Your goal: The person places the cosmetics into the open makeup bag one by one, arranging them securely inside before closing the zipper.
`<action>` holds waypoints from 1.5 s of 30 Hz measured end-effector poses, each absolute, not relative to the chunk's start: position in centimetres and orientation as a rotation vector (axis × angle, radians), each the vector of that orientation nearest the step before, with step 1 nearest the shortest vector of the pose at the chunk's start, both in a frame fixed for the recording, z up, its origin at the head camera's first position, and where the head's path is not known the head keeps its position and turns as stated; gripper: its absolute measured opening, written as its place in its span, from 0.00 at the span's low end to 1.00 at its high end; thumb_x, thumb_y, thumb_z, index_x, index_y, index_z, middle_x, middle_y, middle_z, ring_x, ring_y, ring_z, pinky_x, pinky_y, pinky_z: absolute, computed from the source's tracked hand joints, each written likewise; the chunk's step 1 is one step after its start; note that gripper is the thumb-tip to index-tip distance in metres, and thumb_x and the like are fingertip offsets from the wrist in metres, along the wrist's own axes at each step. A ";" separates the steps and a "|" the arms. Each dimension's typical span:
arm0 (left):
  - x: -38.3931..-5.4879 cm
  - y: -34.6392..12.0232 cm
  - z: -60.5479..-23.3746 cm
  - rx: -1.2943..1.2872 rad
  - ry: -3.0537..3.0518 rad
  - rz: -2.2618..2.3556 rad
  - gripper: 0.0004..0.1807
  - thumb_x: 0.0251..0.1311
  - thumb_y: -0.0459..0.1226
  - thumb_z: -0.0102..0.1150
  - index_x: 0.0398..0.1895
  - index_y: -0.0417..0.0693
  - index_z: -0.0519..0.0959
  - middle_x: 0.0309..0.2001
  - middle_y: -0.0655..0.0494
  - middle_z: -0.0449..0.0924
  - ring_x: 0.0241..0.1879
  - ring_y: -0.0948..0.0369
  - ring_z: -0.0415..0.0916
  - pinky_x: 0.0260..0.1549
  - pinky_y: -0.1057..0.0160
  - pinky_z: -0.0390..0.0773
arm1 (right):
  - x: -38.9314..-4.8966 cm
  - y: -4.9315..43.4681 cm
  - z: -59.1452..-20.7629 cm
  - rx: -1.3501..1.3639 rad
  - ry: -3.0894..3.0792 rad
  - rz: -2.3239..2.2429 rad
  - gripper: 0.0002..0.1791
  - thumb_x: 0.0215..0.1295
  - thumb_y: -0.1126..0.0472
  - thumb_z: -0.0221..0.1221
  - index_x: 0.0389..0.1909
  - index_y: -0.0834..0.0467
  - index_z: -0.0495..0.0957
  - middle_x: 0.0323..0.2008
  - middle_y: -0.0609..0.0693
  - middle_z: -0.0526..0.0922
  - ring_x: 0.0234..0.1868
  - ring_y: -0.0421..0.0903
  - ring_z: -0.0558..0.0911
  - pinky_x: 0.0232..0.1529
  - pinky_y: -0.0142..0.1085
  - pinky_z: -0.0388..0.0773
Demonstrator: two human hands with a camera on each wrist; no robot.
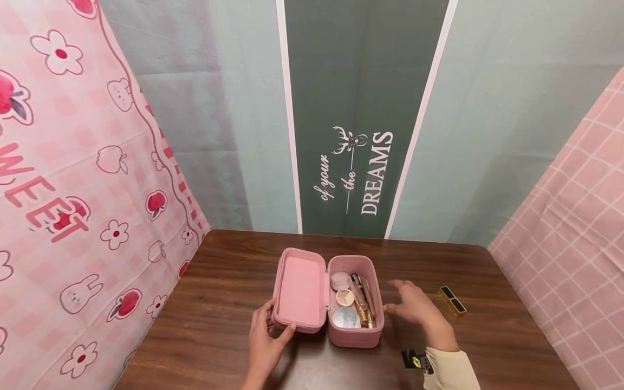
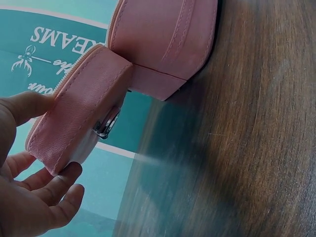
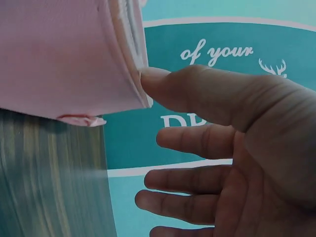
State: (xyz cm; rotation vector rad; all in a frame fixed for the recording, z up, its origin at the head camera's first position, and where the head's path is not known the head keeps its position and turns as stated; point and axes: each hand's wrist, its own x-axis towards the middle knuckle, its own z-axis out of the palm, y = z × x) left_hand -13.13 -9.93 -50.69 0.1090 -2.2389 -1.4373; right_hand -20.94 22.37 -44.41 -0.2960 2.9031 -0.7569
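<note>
A pink makeup case [image 1: 355,339] stands on the table with its lid [image 1: 301,290] folded out to the left. In it lie a round pink compact [image 1: 340,280], a small round palette [image 1: 344,298], a silvery round compact [image 1: 346,317] and several slim makeup tubes [image 1: 368,300]. My left hand [image 1: 265,340] grips the lid's outer corner, thumb on the near rim and fingers beneath, as the left wrist view shows. My right hand [image 1: 420,310] is beside the case's right wall, fingers extended and spread. Its thumb [image 3: 158,86] appears to touch the case's rim.
A gold-and-black rectangular makeup item [image 1: 452,300] lies on the brown wooden table [image 1: 219,303], right of my right hand. A printed cloth [image 1: 351,108] hangs behind the table's back edge. Patterned pink cloths [image 1: 97,216] hang at both sides.
</note>
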 end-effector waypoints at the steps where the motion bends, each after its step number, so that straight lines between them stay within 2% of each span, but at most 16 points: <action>1: -13.1 -9.9 -50.7 0.107 -2.239 -1.435 0.38 0.35 0.32 0.76 0.56 0.42 0.71 0.46 0.52 0.70 0.36 0.59 0.74 0.34 0.54 0.77 | -21.0 22.5 -44.5 -0.298 2.907 -0.753 0.34 0.49 0.57 0.69 0.55 0.69 0.70 0.51 0.70 0.71 0.52 0.68 0.70 0.47 0.60 0.67; 13: -13.3 -10.1 -50.6 0.065 -2.227 -1.414 0.37 0.35 0.31 0.75 0.55 0.40 0.71 0.45 0.52 0.71 0.35 0.60 0.73 0.34 0.58 0.76 | -21.0 24.6 -46.0 -0.271 2.939 -0.736 0.34 0.48 0.60 0.69 0.54 0.70 0.70 0.46 0.70 0.74 0.48 0.66 0.73 0.46 0.58 0.69; 20: -13.3 -10.0 -50.7 0.072 -2.209 -1.418 0.37 0.34 0.30 0.76 0.55 0.42 0.72 0.45 0.53 0.71 0.33 0.61 0.71 0.29 0.61 0.75 | -20.8 26.3 -47.3 -0.262 2.953 -0.776 0.32 0.48 0.61 0.68 0.54 0.69 0.70 0.44 0.72 0.74 0.47 0.69 0.73 0.45 0.59 0.69; 28: -13.3 -9.9 -50.9 0.086 -2.187 -1.429 0.37 0.35 0.30 0.75 0.55 0.43 0.73 0.45 0.53 0.70 0.32 0.61 0.70 0.26 0.65 0.73 | -20.4 28.5 -48.2 -0.190 2.932 -0.843 0.34 0.49 0.61 0.68 0.55 0.72 0.67 0.48 0.74 0.72 0.48 0.71 0.72 0.44 0.59 0.68; 38: -13.4 -9.7 -50.9 0.088 -2.140 -1.469 0.37 0.34 0.29 0.75 0.55 0.41 0.73 0.45 0.52 0.69 0.31 0.58 0.71 0.23 0.64 0.73 | -20.4 31.2 -49.0 -0.084 2.971 -0.882 0.35 0.52 0.59 0.65 0.57 0.73 0.64 0.53 0.77 0.67 0.51 0.75 0.66 0.46 0.63 0.65; 41: -13.4 -9.6 -50.9 0.098 -2.142 -1.466 0.36 0.35 0.29 0.75 0.55 0.41 0.73 0.45 0.52 0.69 0.31 0.59 0.70 0.22 0.65 0.73 | -20.4 31.8 -49.3 -0.039 2.971 -0.889 0.36 0.54 0.58 0.64 0.58 0.74 0.62 0.53 0.79 0.65 0.51 0.76 0.66 0.45 0.62 0.66; 45: -13.3 -9.6 -50.9 0.104 -2.144 -1.470 0.37 0.35 0.29 0.75 0.55 0.41 0.73 0.45 0.52 0.69 0.32 0.59 0.70 0.23 0.64 0.73 | -20.2 32.6 -50.0 0.012 3.039 -0.910 0.33 0.57 0.58 0.62 0.57 0.74 0.64 0.50 0.78 0.68 0.48 0.75 0.68 0.43 0.61 0.67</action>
